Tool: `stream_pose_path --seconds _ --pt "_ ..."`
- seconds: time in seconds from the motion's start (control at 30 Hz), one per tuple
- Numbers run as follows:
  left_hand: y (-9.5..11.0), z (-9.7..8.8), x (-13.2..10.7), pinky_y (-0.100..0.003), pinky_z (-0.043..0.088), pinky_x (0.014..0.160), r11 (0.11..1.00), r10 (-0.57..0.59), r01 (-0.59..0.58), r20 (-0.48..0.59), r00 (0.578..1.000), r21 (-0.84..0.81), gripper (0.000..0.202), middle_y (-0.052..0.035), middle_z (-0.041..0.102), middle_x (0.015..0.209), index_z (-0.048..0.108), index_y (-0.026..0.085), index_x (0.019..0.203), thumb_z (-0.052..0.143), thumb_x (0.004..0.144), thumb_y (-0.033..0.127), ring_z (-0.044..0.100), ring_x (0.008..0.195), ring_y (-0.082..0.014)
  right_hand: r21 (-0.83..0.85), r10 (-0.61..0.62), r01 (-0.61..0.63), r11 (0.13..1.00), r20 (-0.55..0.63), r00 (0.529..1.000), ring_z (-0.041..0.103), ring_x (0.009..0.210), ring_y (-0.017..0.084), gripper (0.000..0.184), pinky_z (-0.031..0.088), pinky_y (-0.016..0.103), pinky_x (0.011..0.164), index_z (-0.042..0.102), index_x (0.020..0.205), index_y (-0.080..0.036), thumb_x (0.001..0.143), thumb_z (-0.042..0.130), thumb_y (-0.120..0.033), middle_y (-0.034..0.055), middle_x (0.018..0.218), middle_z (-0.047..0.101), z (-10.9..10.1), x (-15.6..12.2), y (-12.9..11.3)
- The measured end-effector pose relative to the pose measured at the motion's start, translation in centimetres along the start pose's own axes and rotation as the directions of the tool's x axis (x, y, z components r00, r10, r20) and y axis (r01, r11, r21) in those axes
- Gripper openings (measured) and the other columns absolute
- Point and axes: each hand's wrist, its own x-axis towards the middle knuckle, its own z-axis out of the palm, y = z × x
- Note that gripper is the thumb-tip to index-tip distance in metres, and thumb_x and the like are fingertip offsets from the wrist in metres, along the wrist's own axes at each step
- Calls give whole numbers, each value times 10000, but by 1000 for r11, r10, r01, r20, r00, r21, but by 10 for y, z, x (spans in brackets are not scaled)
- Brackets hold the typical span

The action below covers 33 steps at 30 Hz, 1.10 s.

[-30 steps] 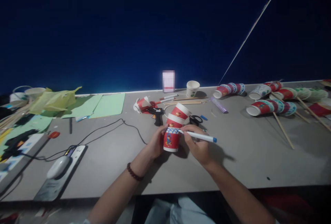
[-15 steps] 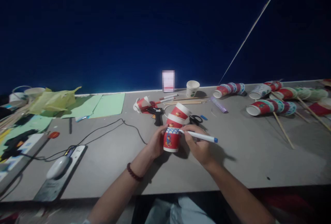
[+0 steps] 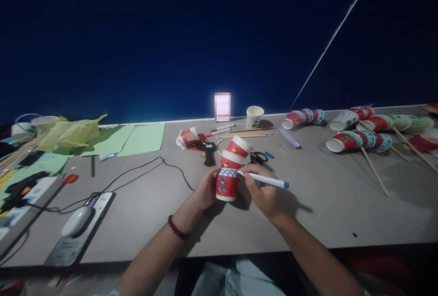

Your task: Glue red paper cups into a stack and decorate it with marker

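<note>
A chain of red printed paper cups (image 3: 230, 168) lies on the grey table (image 3: 153, 214) in front of me. My left hand (image 3: 206, 187) wraps round the left side of the nearest cup, which stands rim down. A white marker with a blue cap (image 3: 267, 180) is pinched in my right hand (image 3: 262, 190), its tip against the top of that cup. Two more cups (image 3: 237, 148) of the chain lean away behind it.
Black scissors (image 3: 259, 157) and a black glue gun (image 3: 208, 151) lie just behind the cups. Cup chains on wooden sticks (image 3: 359, 141) fill the right. A power strip with cable (image 3: 80, 220), green paper sheets (image 3: 137, 138) and a white cup (image 3: 255, 116) lie left and back.
</note>
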Motion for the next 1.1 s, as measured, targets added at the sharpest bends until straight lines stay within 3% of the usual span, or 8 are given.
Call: stream_pose_path --seconds 0.77,1.1 --pt "0 -5 0 -319 551 672 999 -49 48 84 995 12 407 -164 769 828 735 52 907 629 845 440 715 687 -232 -1 6 -6 1000 -2 1000 684 775 198 129 550 327 724 666 845 -230 890 555 -183 29 807 717 0 -2 4" --pt "1 0 -2 -334 563 697 999 -52 51 58 997 10 403 -168 770 831 737 42 906 589 874 416 721 698 -235 7 -10 10 1000 -6 1000 694 771 199 133 564 336 725 671 825 -224 875 565 -162 33 804 731 -1 0 2"
